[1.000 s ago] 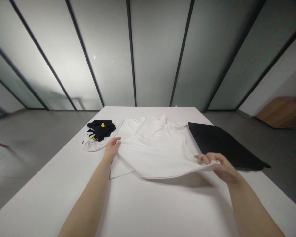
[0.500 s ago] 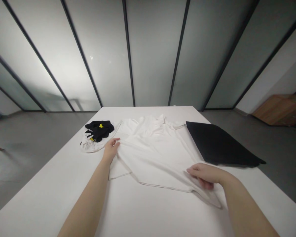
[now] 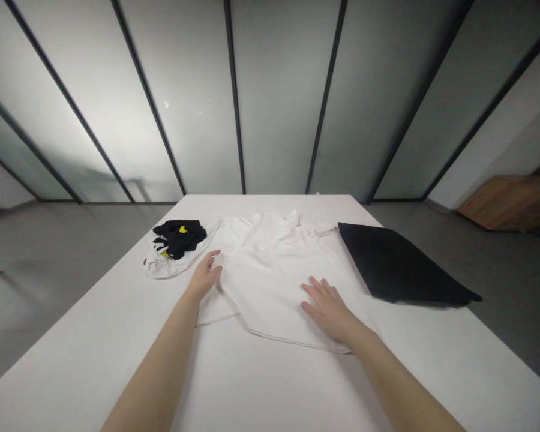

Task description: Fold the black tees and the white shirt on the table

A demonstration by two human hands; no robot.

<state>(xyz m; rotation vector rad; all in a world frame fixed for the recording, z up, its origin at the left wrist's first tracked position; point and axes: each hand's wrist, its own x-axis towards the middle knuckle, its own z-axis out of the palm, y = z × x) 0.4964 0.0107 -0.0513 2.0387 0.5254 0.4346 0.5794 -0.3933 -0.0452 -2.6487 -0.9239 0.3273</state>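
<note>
A white shirt [image 3: 274,264] lies spread on the white table [image 3: 261,396], its collar end rumpled at the far side and its hem toward me. At its left edge is my left hand [image 3: 206,275], thumb and index finger apart, with no cloth visibly gripped. My right hand [image 3: 326,306] rests with spread fingers over the lower right part of the shirt. Part of the hem at the right is hidden behind my right forearm.
Left of the shirt, a black cloth bundle with yellow spots [image 3: 180,239] lies on crumpled white fabric [image 3: 162,268]. A black flat sheet [image 3: 400,264] lies at the right table edge. Wooden furniture [image 3: 510,203] stands at the far right.
My right hand has let go of the shirt's lower right corner, moved left and opened flat over the cloth. My left hand has opened slightly at nearly the same place.
</note>
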